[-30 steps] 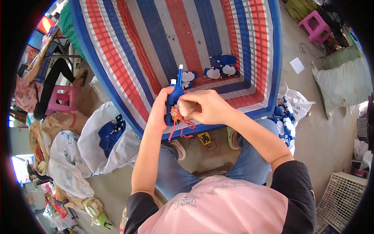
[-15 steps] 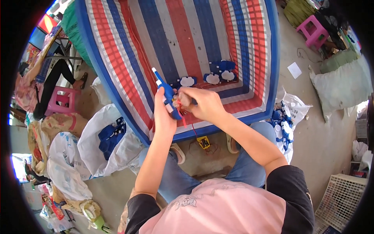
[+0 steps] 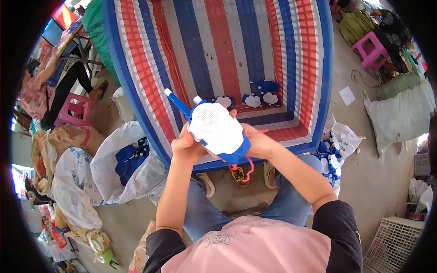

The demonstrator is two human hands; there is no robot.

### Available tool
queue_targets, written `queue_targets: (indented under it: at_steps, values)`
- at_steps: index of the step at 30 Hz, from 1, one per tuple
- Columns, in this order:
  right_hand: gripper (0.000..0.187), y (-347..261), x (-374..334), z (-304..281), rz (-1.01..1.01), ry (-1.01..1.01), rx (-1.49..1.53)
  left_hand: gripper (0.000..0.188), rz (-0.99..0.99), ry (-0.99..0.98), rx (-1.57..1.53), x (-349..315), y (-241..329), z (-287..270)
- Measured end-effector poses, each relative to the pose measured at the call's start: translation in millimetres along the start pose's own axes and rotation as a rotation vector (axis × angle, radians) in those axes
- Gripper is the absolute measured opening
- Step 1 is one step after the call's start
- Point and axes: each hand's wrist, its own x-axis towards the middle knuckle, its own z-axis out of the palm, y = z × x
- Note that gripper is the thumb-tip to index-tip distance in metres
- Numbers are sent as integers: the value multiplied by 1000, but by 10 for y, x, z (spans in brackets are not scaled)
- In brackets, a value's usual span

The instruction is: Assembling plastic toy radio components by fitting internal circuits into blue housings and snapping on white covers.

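Note:
A blue and white toy walkie-talkie [image 3: 218,132] is held between my two hands above the near edge of the big crate. Its white face with a round speaker grille is turned up, and its blue antenna points to the far left. My left hand [image 3: 185,144] is wrapped round its left side, the fingers partly hidden beneath. My right hand [image 3: 255,142] grips the lower right side, fingertips showing past the far edge. Red wires [image 3: 249,169] hang from its bottom end. Several similar blue and white pieces [image 3: 251,100] lie on the crate's striped lining.
The blue-rimmed crate [image 3: 326,68] with striped lining stands before me. White sacks of blue parts flank it: one left [image 3: 102,175], one right [image 3: 348,136]. A yellow device [image 3: 237,174] lies between my feet. Pink stools [image 3: 77,110] and a seated person are at the left.
The walkie-talkie has turned from edge-on to white face up. My right hand has moved from the wires at its side to gripping its body.

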Motion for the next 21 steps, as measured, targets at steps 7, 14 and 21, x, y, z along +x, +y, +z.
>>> queue_targets:
  at_steps: [7,14,21]
  values:
    - [26,-509,-57,-70,-91,368,-384,75,-341,159,258,-157,30,-98]
    - [21,-485,-130,-77,-176,230,-391,72,-511,39,289,-89,7,-56]
    - [24,-463,-122,-71,-237,153,-427,73,-540,32,248,-112,10,-91]
